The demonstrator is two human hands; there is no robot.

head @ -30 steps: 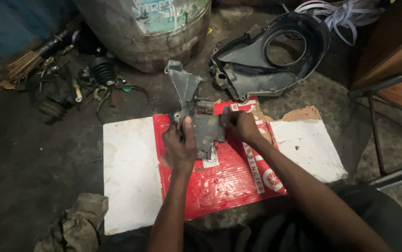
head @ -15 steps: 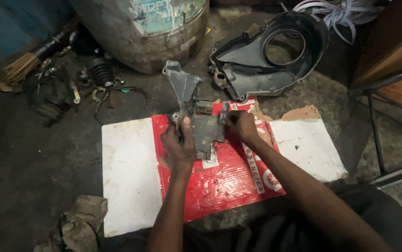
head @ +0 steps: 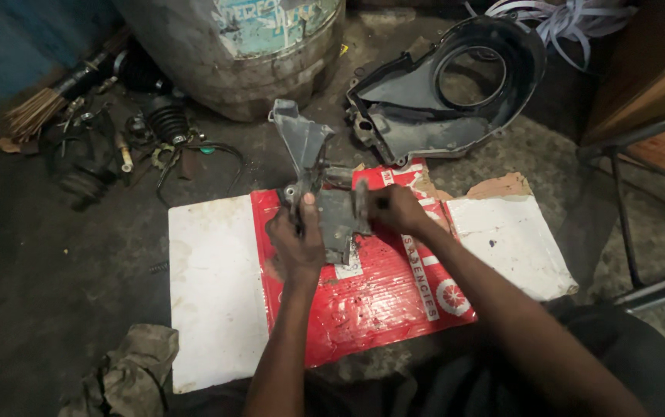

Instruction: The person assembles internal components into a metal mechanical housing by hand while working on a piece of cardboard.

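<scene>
Left hand (head: 297,238): forearm extended forward from lower frame, back of hand up, fingers curled closed, thumb pointing forward. Right hand (head: 396,210): forearm angled in from lower right, fingers bent in a closed grip.

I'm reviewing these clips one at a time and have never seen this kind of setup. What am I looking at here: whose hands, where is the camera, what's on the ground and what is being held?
There is no machine here. The single view comes from a camera worn on a person's head, looking down at their own two bare hands.

The left hand has its grip closed around a grey metal bracket, a long, dirty part whose far end reaches past the cardboard. The right hand is closed on the same bracket from the other side; whether it also holds a small tool is hard to tell.

The work rests on a flattened red and white cardboard sheet lying on a dark, grimy floor. Beyond it sit a black plastic cover with a round opening and a large drum. To the left lie rubber boots and small parts and a broom. A crumpled rag lies near the person.
</scene>
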